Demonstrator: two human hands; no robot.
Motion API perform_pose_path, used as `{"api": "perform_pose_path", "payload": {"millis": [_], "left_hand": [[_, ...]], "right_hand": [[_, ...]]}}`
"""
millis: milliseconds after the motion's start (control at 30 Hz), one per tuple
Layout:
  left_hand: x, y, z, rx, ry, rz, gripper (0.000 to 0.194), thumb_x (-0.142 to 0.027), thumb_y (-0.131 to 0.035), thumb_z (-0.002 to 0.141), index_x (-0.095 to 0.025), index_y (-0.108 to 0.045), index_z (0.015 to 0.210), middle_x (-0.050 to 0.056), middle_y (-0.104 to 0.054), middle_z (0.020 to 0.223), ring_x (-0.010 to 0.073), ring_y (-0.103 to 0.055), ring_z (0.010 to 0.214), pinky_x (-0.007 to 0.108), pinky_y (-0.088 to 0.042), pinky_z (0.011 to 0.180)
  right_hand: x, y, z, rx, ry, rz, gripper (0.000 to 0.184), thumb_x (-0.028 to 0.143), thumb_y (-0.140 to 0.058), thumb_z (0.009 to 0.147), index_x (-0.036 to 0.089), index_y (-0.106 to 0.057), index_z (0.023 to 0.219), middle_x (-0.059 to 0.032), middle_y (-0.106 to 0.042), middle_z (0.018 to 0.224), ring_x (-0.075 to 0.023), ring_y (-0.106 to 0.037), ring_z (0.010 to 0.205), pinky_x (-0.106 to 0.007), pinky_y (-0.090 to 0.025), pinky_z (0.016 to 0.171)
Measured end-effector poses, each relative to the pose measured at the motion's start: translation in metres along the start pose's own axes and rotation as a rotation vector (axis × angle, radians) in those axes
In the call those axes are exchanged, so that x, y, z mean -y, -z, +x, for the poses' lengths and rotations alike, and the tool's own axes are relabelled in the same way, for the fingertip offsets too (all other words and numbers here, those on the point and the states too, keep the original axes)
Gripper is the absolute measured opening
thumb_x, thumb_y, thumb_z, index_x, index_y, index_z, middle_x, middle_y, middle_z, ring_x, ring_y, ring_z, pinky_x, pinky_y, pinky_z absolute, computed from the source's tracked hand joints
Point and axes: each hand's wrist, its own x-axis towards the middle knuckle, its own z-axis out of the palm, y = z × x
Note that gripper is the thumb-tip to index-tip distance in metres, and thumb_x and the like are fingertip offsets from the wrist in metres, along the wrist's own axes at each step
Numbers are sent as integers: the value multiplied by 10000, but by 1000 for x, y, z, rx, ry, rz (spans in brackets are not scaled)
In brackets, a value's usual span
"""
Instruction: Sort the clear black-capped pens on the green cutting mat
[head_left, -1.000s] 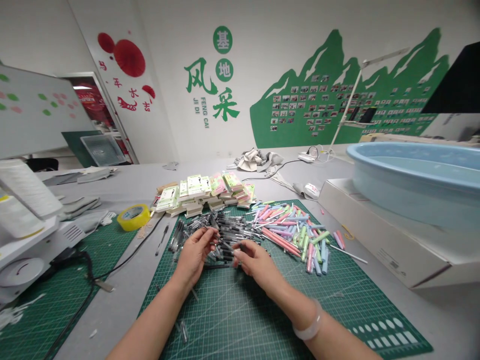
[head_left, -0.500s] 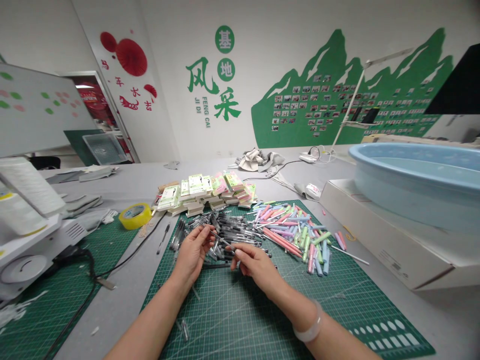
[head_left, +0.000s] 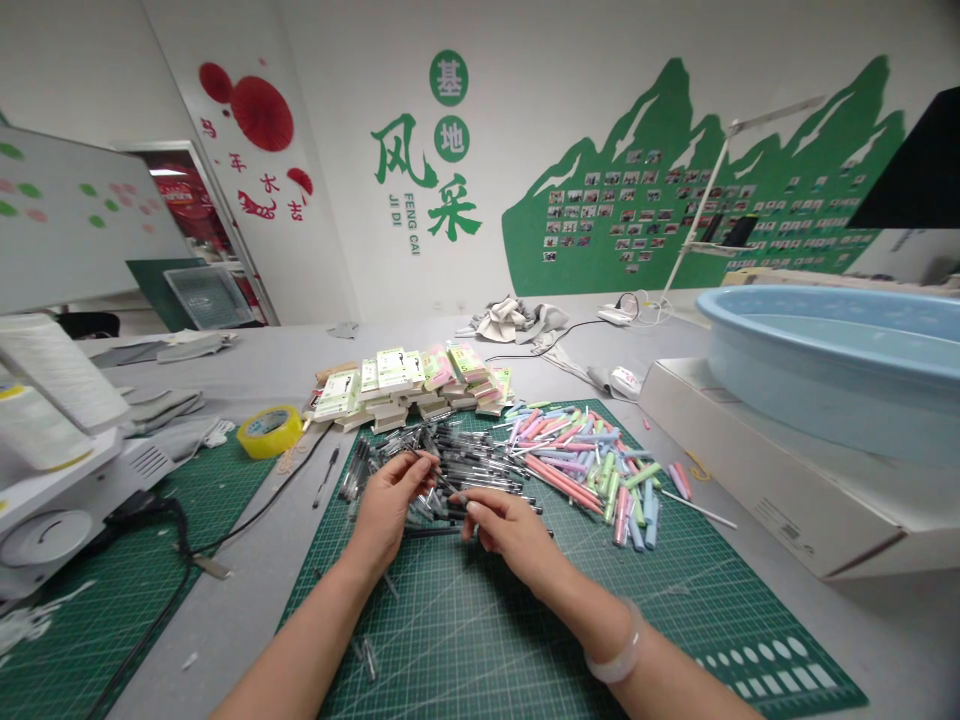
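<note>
Between my hands is a slim dark pen (head_left: 448, 486), slanting down to the right. My left hand (head_left: 391, 497) is closed, pinching its upper left end with thumb and fingertips. At the lower right end, my right hand (head_left: 506, 525) is closed on it in a similar pinch, with a clear band on that wrist. Just behind them lies a heap of black and clear pens (head_left: 487, 465). Pastel pen parts (head_left: 574, 450) in pink, green, blue and purple are piled to the right. All this rests on a green cutting mat (head_left: 480, 640).
Small boxes (head_left: 394, 370) are stacked behind the pens. Yellow tape (head_left: 270, 432), a black cable (head_left: 255, 515) and a white machine (head_left: 67, 520) are on the left. A blue basin (head_left: 832, 375) sits on a white box (head_left: 765, 480) at right. One pen (head_left: 326, 477) lies apart.
My left hand has shifted slightly to the right along the pen, bringing the two hands a little closer. The right hand has barely moved.
</note>
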Motion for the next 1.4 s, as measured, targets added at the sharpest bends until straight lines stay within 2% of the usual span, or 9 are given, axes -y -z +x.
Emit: {"api": "perform_pose_path", "payload": {"millis": [133,233,400,533,733,867,1100,1400], "left_hand": [[-7,-6,-7,150,-40,213,229,-335,-618,764,-166,-687,901,29,-665,855,136,-556,739,223,-435,696],[-9,-7,-8,197,-18,242,271,-341,-590,781,-180,-665,986,42,-670,954,163,-576,812,241,-447,709],[-9,1,-2,181,-26,324,288,-373,-555,797,-178,-659,982,55,-679,961,198,-593,890,252,-454,702],[-7,14,6,138,-60,456,286,-395,-528,806,-184,-658,949,40,-688,893,186,-601,816,254,-451,683],[1,37,18,95,-203,924,182,-340,-538,776,-222,-670,818,6,-682,859,185,-599,808,269,-428,722],[2,50,23,78,-224,1109,151,-303,-534,758,-238,-664,798,-2,-678,839,183,-597,784,265,-418,699],[-9,64,27,167,-161,1233,135,-289,-541,741,-231,-659,771,4,-676,812,179,-594,767,254,-402,677],[-19,82,28,273,-95,1264,126,-251,-548,706,-228,-660,760,7,-673,773,179,-590,740,241,-380,644]], "right_hand": [[1,-1,1,6,-34,65,282,375,-535,820,194,-644,1006,12,-604,618,-71,-397,450,-202,-260,435],[4,1,0,-21,-23,146,271,377,-545,815,173,-646,964,7,-594,611,-68,-391,454,-200,-250,435],[8,5,0,-96,15,241,272,381,-538,825,159,-635,949,4,-581,616,-62,-388,466,-192,-223,432],[12,5,-1,-113,21,252,259,369,-536,829,166,-632,958,5,-576,618,-64,-395,480,-187,-218,435],[13,4,-2,-125,-4,247,250,367,-540,827,172,-633,952,6,-573,618,-63,-390,482,-184,-219,442],[13,6,-1,-136,-4,248,256,376,-542,824,171,-634,945,6,-570,612,-67,-392,489,-186,-215,446],[13,6,-2,-139,-3,252,287,419,-560,802,169,-634,924,10,-566,607,-68,-380,476,-197,-184,435],[14,6,-2,-152,-2,241,323,460,-569,786,165,-630,903,10,-558,619,-71,-384,479,-196,-185,435]]}}
